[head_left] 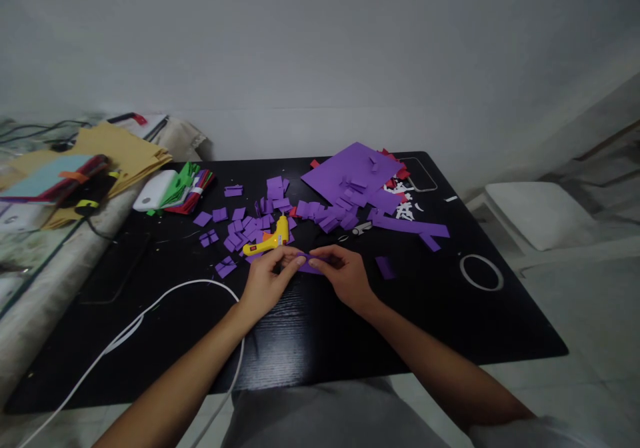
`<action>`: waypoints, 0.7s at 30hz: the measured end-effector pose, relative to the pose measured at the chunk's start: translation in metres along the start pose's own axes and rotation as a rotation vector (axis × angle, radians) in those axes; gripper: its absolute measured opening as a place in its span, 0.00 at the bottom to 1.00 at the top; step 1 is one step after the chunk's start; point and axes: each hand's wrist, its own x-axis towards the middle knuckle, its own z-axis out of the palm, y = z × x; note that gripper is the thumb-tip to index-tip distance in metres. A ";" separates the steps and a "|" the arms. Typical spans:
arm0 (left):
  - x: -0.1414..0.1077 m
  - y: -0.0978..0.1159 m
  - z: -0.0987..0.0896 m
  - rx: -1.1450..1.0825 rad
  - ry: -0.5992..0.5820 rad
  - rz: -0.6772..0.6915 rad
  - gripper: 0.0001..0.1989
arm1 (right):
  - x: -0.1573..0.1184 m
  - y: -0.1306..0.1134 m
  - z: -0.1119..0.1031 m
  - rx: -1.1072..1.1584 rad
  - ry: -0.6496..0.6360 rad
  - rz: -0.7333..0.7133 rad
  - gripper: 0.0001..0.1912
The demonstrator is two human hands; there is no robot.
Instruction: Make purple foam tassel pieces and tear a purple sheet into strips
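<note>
Between my two hands is a small piece of purple paper point(311, 268), held just above the black table near its middle. My left hand point(270, 276) pinches its left part with thumb and fingers. The right side is pinched by my right hand point(346, 275), and the two thumbs almost meet. Right behind my left hand lies a yellow glue gun point(273, 237), among several cut purple pieces point(243, 229). A pair of scissors point(358, 230) rests beyond my right hand. One loose purple piece point(385, 267) lies to the right of that hand.
A large purple sheet point(345, 168) lies at the back, beside white scraps point(404, 205) and a long purple strip point(413, 227). A white cable point(165, 295) crosses the left front. Folded coloured sheets point(187, 188) sit back left; a white ring point(481, 273) lies right.
</note>
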 end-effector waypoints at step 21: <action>0.001 -0.006 0.003 -0.117 -0.075 -0.166 0.13 | -0.001 0.004 0.000 -0.039 -0.045 -0.020 0.08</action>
